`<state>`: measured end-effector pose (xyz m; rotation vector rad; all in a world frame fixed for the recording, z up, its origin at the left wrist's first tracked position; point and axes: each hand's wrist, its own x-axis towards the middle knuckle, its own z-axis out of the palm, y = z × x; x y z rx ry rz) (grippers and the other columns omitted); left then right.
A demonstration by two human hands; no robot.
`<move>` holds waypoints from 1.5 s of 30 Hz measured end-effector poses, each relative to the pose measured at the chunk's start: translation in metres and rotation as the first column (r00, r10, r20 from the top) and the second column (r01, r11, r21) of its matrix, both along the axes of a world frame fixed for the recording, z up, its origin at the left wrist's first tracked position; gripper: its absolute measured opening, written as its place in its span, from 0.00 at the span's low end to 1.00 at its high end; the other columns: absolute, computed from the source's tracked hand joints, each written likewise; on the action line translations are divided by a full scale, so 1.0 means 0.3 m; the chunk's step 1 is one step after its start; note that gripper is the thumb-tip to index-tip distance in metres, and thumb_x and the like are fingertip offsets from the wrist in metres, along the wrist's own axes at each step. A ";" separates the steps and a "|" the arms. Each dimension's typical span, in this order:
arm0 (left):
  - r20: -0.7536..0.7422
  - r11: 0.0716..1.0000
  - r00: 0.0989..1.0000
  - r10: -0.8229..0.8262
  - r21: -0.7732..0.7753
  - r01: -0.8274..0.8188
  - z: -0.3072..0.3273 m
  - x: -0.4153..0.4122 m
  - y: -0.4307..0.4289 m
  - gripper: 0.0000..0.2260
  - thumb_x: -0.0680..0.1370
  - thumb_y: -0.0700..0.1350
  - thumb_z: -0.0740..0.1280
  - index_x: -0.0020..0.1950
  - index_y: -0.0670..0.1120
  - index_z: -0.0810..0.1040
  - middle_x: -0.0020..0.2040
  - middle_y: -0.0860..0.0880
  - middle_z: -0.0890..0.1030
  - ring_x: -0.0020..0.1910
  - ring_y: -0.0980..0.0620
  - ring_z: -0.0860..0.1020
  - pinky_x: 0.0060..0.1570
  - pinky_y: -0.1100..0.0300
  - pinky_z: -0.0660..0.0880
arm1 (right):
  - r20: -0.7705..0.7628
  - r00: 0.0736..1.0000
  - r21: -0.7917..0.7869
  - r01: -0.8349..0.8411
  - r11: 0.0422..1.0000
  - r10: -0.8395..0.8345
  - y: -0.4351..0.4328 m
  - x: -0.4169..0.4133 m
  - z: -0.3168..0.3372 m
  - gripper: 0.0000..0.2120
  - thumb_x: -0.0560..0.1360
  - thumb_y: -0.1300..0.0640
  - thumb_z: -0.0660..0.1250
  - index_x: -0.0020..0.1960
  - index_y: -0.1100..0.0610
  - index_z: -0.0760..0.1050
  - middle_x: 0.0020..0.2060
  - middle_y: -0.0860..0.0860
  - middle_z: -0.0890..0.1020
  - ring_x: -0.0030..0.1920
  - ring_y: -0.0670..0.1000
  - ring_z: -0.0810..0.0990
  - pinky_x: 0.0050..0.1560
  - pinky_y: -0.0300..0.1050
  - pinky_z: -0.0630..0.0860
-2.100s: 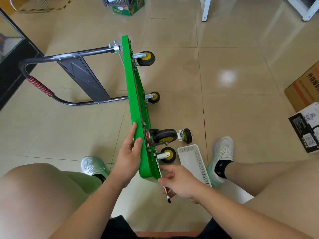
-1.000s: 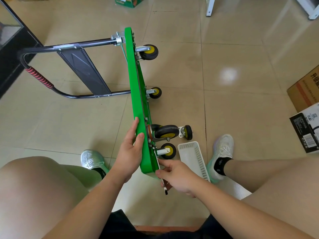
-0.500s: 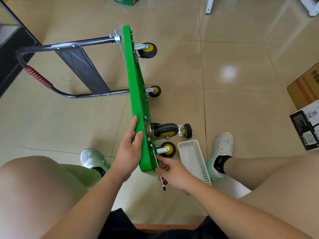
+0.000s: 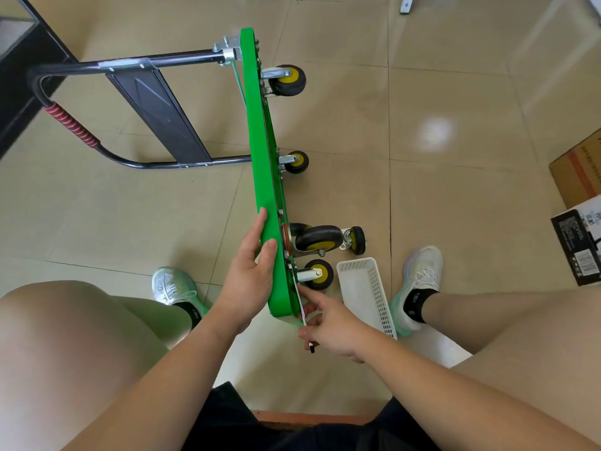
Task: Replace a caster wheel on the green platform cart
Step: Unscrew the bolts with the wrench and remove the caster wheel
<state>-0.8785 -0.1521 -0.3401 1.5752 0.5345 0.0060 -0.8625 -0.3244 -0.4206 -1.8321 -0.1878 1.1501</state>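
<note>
Green platform cart [image 4: 260, 151] tipped up on its long edge on the tile floor, wheels sticking out to the right

Left hand [image 4: 248, 281] has hold of the near end of the deck, thumb and forefinger laid over the narrow top edge, the other fingers hidden behind it; right hand [image 4: 335, 323] has its fingers curled round a thin metal wrench [image 4: 301, 309], black tail poking out under the palm; the wrench's far end sits against the cart's underside right by the nearest caster [image 4: 320, 274]; a swivel caster [image 4: 318, 238] is mounted next along the deck; a loose caster [image 4: 357, 239] lies on the floor just past that one; white basket [image 4: 367, 297] sits on the floor beside the right shoe [image 4: 419, 281]; the cart's black handle [image 4: 156, 102] sticks out to the left
</note>
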 end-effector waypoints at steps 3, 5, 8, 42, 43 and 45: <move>0.000 1.000 1.000 -0.006 0.008 0.006 -0.004 -0.004 0.004 0.23 0.88 0.48 0.58 0.69 0.80 0.61 0.79 0.55 0.69 0.72 0.52 0.75 0.73 0.46 0.73 | -0.007 0.999 -0.004 0.032 0.999 -0.032 0.007 -0.004 -0.010 0.40 0.75 0.66 0.71 0.78 0.38 0.61 0.52 0.48 0.77 0.47 0.50 0.81 0.58 0.51 0.82; -0.003 1.000 1.000 -0.011 0.012 0.011 -0.004 -0.005 0.008 0.24 0.88 0.49 0.58 0.68 0.81 0.61 0.79 0.55 0.69 0.72 0.52 0.75 0.72 0.46 0.73 | -0.026 0.998 0.002 0.059 0.998 -0.059 0.015 -0.010 -0.021 0.39 0.76 0.67 0.70 0.78 0.38 0.62 0.51 0.49 0.76 0.46 0.50 0.80 0.58 0.53 0.82; 0.009 1.000 1.000 -0.015 0.018 0.015 -0.007 -0.005 0.011 0.24 0.88 0.48 0.58 0.70 0.81 0.61 0.79 0.55 0.69 0.75 0.51 0.73 0.75 0.45 0.71 | -0.048 0.996 0.000 0.078 0.997 -0.078 0.025 -0.016 -0.031 0.38 0.77 0.68 0.69 0.77 0.37 0.63 0.51 0.50 0.76 0.46 0.51 0.80 0.55 0.54 0.83; 0.018 0.999 0.999 -0.035 -0.009 0.035 -0.012 -0.005 0.022 0.22 0.85 0.53 0.60 0.71 0.79 0.61 0.79 0.53 0.70 0.72 0.50 0.76 0.71 0.46 0.75 | 0.071 0.993 0.051 0.096 0.994 -0.100 0.034 -0.019 -0.102 0.34 0.80 0.69 0.63 0.80 0.44 0.62 0.65 0.46 0.77 0.61 0.43 0.76 0.67 0.39 0.72; 0.017 0.999 0.999 -0.032 -0.009 0.032 -0.011 -0.004 0.022 0.23 0.86 0.51 0.60 0.73 0.77 0.60 0.79 0.53 0.70 0.71 0.50 0.77 0.70 0.47 0.76 | 0.068 0.994 0.053 0.085 0.995 -0.088 0.028 -0.013 -0.094 0.33 0.80 0.69 0.63 0.80 0.45 0.63 0.63 0.45 0.78 0.58 0.42 0.76 0.64 0.38 0.73; 0.009 1.000 1.000 -0.020 0.001 0.020 -0.010 0.000 0.022 0.24 0.88 0.49 0.59 0.78 0.72 0.59 0.77 0.53 0.73 0.68 0.52 0.79 0.67 0.49 0.78 | 0.079 0.996 0.032 0.048 0.998 -0.050 0.003 0.005 -0.076 0.33 0.80 0.69 0.65 0.79 0.45 0.64 0.53 0.43 0.78 0.47 0.41 0.77 0.52 0.35 0.76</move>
